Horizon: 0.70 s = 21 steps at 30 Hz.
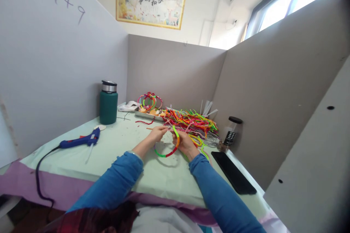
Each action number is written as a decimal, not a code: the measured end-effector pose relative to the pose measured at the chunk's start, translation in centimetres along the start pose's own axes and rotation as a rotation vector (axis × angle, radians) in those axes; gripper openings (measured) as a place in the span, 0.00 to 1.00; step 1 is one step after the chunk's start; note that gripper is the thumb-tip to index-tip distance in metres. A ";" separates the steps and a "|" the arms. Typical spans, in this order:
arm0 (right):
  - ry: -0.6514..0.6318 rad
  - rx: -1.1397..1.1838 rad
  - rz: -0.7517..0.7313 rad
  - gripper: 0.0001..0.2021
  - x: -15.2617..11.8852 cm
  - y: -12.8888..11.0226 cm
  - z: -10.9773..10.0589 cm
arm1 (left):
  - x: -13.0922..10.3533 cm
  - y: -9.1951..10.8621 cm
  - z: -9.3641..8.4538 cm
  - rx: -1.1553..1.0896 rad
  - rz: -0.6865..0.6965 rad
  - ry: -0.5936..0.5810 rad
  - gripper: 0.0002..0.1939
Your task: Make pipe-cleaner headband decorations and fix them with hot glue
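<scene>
Between my hands is a hoop wrapped in coloured pipe cleaners (pixel 171 152), with yellow, orange, red and green sections. My right hand (pixel 186 144) is closed on its right side, near the yellow and orange part. My left hand (pixel 156 134) pinches a thin pinkish pipe cleaner (pixel 169 129) by the hoop's upper end; its exact grip is too small to make out. Just behind both hands lies a large heap of bright pipe cleaners (pixel 191 119). Yellow and green strands (pixel 197 140) trail beside my right hand.
A blue glue gun (pixel 80 141) with its cord lies at left, near a green bottle (pixel 108 107). Several wrapped hoops (pixel 150 101) stand on a metal tray (pixel 146 115) at the back. On the right are a black phone-like slab (pixel 233 172) and a black-lidded jar (pixel 232 133). Partitions enclose the table.
</scene>
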State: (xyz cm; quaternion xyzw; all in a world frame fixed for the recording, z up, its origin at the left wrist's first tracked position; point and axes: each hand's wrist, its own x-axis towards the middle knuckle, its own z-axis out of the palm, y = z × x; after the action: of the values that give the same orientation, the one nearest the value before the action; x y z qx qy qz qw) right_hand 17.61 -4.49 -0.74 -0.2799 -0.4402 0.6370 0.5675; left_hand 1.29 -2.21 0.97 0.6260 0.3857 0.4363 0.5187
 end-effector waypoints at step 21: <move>-0.109 0.173 0.134 0.14 -0.7 -0.7 0.3 | 1.1 -1.3 -0.1 0.363 0.305 0.089 0.25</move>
State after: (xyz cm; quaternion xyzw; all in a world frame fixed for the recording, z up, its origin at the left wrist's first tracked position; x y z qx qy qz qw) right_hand 17.84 -5.28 -0.06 -0.2239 -0.3942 0.7234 0.5208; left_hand 1.50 -0.97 -0.11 0.7402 0.3813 0.4602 0.3081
